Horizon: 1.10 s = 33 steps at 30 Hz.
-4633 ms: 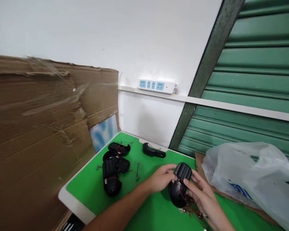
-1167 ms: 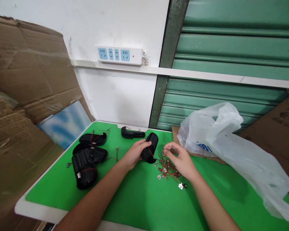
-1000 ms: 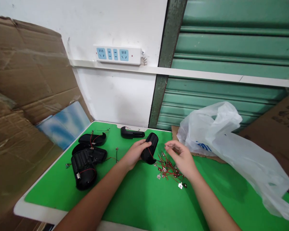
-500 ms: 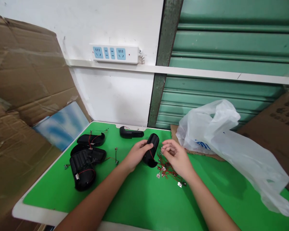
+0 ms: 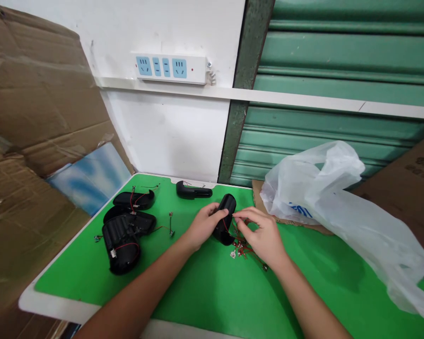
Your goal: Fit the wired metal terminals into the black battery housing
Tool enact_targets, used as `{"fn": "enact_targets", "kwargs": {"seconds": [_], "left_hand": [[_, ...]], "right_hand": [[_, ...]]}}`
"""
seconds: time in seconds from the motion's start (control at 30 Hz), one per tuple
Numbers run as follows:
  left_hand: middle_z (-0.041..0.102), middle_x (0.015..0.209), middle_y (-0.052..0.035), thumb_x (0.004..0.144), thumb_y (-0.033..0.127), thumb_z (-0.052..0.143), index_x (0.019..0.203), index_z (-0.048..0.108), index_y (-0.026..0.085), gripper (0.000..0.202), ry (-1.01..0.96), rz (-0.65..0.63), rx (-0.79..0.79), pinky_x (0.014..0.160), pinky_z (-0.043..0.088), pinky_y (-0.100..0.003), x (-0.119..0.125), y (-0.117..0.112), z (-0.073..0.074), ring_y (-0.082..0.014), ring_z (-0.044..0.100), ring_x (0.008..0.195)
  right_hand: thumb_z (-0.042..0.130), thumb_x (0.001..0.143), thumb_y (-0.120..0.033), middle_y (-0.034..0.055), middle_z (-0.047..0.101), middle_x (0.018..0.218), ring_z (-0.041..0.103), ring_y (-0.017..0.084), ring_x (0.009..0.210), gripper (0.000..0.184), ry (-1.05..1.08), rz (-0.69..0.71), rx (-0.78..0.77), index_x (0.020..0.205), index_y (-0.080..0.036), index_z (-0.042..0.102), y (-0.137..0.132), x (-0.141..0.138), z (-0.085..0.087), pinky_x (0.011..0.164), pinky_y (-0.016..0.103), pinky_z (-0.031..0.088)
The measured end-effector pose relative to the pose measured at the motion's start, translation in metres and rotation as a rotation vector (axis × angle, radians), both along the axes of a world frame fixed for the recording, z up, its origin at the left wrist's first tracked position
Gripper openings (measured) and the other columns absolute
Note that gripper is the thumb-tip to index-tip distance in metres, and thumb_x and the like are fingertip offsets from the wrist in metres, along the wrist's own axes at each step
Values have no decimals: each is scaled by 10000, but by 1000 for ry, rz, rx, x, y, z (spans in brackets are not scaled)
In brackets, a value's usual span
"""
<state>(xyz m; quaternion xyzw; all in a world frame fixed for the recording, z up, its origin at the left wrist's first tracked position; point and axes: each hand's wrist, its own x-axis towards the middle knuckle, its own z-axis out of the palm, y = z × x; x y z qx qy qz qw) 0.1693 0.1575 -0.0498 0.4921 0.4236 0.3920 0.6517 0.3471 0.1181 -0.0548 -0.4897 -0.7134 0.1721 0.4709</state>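
Observation:
A black plastic housing [image 5: 226, 213] lies on the green table top [image 5: 212, 292], and my left hand [image 5: 204, 226] is wrapped round its left side. My right hand [image 5: 262, 235] sits just right of it, fingertips pinched on a thin red wire at the housing's edge. A tangle of red wires with small metal contacts [image 5: 240, 245] lies under and beside my right hand, partly hidden by it.
More black housings with red wires [image 5: 124, 233] lie at the left, and a curved black piece [image 5: 192, 190] near the far edge. A white plastic bag [image 5: 339, 207] on cardboard fills the right. Cardboard sheets [image 5: 31, 122] lean at the left. A power strip [image 5: 171, 68] hangs on the wall.
My right hand has moved left from above the wire tangle to the housing's edge, its fingers now pinched there. My left hand has kept hold of the housing.

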Motion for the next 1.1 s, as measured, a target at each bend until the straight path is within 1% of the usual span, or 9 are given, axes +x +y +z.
{"fn": "enact_targets", "kwargs": {"seconds": [0.17,0.4,0.63,0.87,1.1], "left_hand": [[582,759,5,748,481,727,928,652,144,389,9,-9,9,649,360,-256,1,0,-2,-136,509,681],[587,767,7,762,484,719,949,665,143,393,24,-30,41,660,362,-257,3,-1,-5,-140,513,699],[588,769,2,771,473,717,944,663,143,377,31,-26,43,659,364,-254,3,-1,-5,-142,516,706],[618,807,-12,774,479,708,954,663,146,382,22,-39,51,676,376,-255,3,-2,-6,-149,533,734],[614,822,-15,789,470,682,975,652,136,384,36,-45,68,686,385,-262,3,-2,-7,-151,527,747]], "right_hand": [[628,890,-191,37,757,903,715,186,793,189,38,-42,-15,1052,-225,721,0,-1,-4,760,321,588],[627,891,-190,19,770,901,729,184,796,224,-3,-51,0,1100,-234,696,-1,-3,-5,789,319,587],[620,893,-189,21,769,892,726,191,788,226,-21,-52,-14,1104,-234,689,-1,-3,-4,785,328,583],[616,909,-196,32,758,923,717,190,795,185,-45,-46,44,1071,-235,695,-1,-4,-6,766,321,581],[611,919,-172,34,714,920,687,185,818,179,-56,-30,45,1069,-231,687,-1,-3,-8,773,318,559]]}}
